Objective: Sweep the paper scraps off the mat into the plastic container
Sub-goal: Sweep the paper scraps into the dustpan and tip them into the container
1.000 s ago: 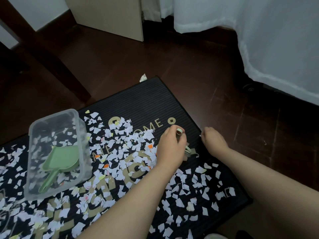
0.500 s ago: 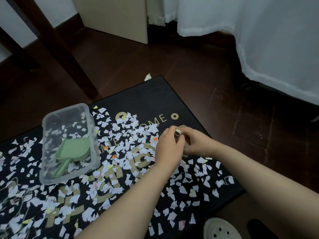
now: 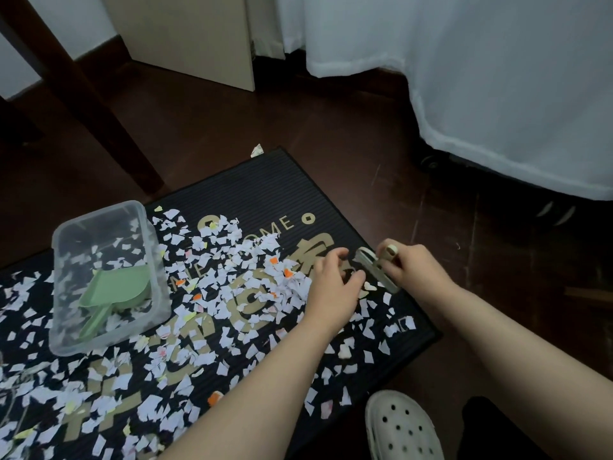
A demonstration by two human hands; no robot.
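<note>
The plastic container (image 3: 99, 215) sits on the left of the mat (image 3: 265, 180) w/ a green scoop (image 3: 116, 290) inside, & paper scraps (image 3: 232, 287) lie all over the mat. In the middle the L hand (image 3: 333, 287) hangs over the scraps, fingers bent loose, holding nothing. Just beside it the R hand (image 3: 413, 270) grips a small pale tool (image 3: 373, 268).

This is a home, a lived-in room. A ribbed black doormat (image 3: 265, 180) with gold lettering ending in "OME" lies on a dark wooden floor (image 3: 331, 134). Around it stand a wooden furniture leg (image 3: 93, 104) and a beige panel (image 3: 199, 38), a white cloth (image 3: 497, 78) hangs to the floor, and a white clog (image 3: 401, 429) sits by the mat.
</note>
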